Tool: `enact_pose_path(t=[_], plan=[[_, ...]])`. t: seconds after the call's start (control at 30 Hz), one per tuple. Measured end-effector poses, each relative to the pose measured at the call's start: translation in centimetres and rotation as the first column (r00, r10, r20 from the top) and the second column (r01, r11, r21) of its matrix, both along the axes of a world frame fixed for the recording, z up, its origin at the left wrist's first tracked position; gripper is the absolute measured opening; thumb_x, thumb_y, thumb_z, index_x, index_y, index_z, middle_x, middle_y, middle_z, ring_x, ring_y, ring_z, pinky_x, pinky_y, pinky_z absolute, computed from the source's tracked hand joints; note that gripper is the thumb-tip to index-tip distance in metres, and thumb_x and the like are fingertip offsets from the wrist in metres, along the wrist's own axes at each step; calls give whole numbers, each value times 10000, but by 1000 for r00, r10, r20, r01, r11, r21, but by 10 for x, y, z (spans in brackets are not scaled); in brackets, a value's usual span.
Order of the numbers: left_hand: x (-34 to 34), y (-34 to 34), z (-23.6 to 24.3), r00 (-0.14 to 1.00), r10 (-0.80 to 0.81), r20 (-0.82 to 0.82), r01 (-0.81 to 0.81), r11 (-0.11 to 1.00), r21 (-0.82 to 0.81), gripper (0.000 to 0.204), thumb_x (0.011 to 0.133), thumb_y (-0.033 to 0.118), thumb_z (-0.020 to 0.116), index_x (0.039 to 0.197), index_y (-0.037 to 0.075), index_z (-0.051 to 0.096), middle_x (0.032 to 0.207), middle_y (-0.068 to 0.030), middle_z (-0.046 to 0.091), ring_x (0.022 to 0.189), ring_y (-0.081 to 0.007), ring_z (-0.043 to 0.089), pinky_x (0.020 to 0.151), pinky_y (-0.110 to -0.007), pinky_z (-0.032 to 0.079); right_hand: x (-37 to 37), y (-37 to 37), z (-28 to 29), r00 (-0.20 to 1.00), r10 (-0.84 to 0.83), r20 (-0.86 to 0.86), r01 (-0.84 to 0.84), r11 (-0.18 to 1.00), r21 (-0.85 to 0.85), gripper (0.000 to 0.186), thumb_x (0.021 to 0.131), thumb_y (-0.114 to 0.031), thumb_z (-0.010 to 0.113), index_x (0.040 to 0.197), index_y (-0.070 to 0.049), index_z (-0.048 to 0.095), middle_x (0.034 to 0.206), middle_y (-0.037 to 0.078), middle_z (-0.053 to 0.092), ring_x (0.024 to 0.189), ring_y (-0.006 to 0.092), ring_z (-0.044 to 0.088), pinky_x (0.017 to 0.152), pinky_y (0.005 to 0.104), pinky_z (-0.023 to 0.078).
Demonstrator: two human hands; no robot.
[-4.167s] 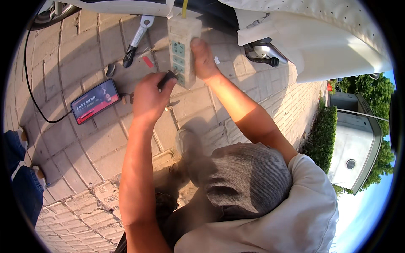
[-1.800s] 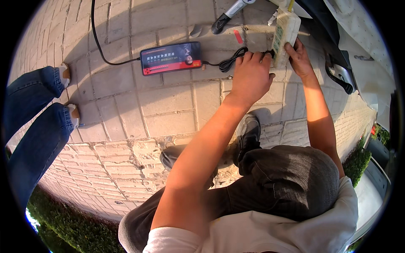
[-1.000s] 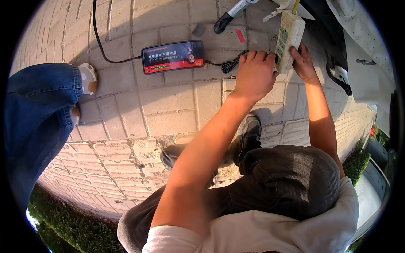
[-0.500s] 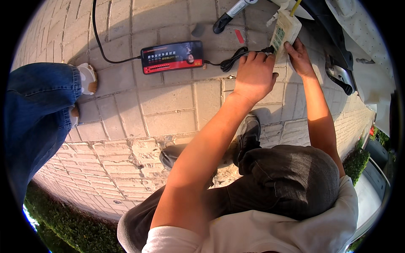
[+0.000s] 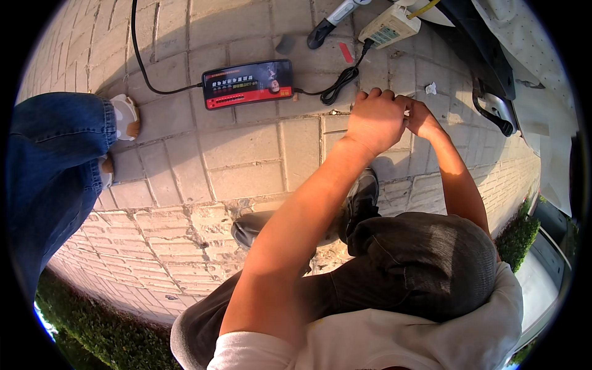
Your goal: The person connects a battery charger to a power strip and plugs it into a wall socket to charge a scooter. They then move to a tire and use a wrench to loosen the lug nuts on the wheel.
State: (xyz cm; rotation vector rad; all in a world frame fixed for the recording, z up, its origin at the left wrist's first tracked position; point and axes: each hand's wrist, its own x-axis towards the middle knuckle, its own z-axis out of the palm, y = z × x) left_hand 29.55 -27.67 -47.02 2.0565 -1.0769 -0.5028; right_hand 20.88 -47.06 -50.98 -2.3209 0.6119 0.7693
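Observation:
Both my hands are close together above the paving. My left hand point(image 5: 377, 120) has its fingers curled, and whatever they may hold is hidden. My right hand point(image 5: 424, 121) touches it from the side with its fingers bent inward. A white power strip point(image 5: 388, 28) lies just beyond them, with a black plug point(image 5: 368, 44) seated in its near end. From that plug a bundled black cord point(image 5: 338, 87) runs left to a black-and-red battery charger point(image 5: 248, 85) lying flat on the bricks.
A grey-and-black handle-like tool point(image 5: 330, 28) and a red strip point(image 5: 346, 52) lie near the power strip. Crumpled white paper point(image 5: 430, 89) is right of my hands. A black-and-white vehicle part point(image 5: 487, 55) stands at the right. Another person's jeans-clad leg point(image 5: 61, 135) is at left.
My hands have let go of the power strip and plug, drawn back toward me and come together. The strip now rests further left on the ground.

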Motion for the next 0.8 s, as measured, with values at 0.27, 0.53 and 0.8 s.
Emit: enact_pose_path(t=[0.27, 0.53, 0.8], plan=[[-4, 1, 0, 998, -55, -8, 55, 997, 47, 261, 731, 263, 654, 912, 80, 611, 909, -77, 600, 944, -250, 552, 812, -379, 415, -1, 35, 9, 960, 123, -250, -142, 988, -62, 393, 779, -203, 524, 1145, -62, 535, 1114, 197, 576, 1055, 317, 543, 874, 378, 437], [-6, 3, 3, 998, -56, -17, 57, 997, 55, 258, 735, 257, 651, 915, 77, 612, 901, -83, 599, 947, -252, 550, 820, -377, 411, -7, 24, -8, 962, 157, -223, -168, 985, -30, 453, 755, -267, 550, 1151, -49, 528, 1122, 198, 574, 1061, 325, 539, 872, 381, 434], [-7, 8, -4, 1000, -4, 14, 3, 995, 95, 257, 732, 245, 643, 918, 72, 610, 902, -92, 595, 938, -262, 547, 814, -378, 413, 2, 38, -1, 984, 166, 58, -158, 980, -117, 371, 728, -155, 589, 1082, -51, 557, 1059, 140, 591, 1007, 299, 553, 854, 365, 440]])
